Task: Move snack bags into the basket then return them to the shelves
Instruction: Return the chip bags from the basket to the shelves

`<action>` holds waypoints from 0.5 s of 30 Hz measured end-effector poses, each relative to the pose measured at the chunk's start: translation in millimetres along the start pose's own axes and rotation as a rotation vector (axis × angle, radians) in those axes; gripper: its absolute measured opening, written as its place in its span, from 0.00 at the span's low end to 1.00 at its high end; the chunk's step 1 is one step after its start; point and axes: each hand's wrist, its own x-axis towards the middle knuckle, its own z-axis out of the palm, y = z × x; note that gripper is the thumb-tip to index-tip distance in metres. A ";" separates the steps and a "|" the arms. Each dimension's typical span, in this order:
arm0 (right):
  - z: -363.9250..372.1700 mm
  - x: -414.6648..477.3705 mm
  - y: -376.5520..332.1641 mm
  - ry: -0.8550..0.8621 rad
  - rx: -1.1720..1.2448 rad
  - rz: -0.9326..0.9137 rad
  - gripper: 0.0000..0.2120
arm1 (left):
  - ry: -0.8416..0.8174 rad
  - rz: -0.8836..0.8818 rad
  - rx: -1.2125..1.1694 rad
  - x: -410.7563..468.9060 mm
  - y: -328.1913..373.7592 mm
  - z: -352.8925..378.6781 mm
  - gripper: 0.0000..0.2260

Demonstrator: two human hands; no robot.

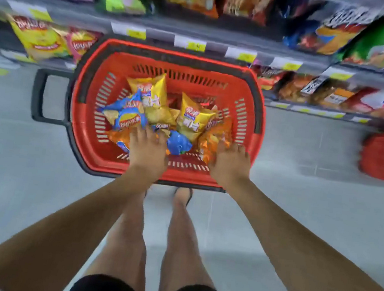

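Grey floor tiles (16, 148) run under snack shelves (81, 14), and we look down on a red basket (195, 67) standing in front of them, its black handle (38, 95) sticking out on the left. Inside the basket lie two yellow bags (153, 94) toward the far wall, a blue bag (124, 113) left of them, and orange bags (216, 136) along the near side. Both arms reach over the basket's near rim. The left hand (148, 149) lies on the bags just below the blue one, fingers stretched forward; we cannot tell whether it grips anything. The right hand (229, 164) touches the orange bag by the basket's right wall, fingertips bent down into it, but its hold is unclear. More bags fill the shelves beyond the basket.
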 end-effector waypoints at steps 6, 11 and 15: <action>87.0 48.8 2.5 -0.076 0.047 0.060 0.31 | -0.062 0.048 0.034 45.2 -6.9 89.1 0.30; 131.2 74.7 -17.6 -0.132 0.130 0.072 0.30 | -0.147 0.014 -0.026 74.1 -39.4 119.0 0.32; 142.2 88.0 -35.4 -0.064 0.233 0.097 0.26 | -0.212 0.169 -0.161 94.4 -79.5 116.4 0.34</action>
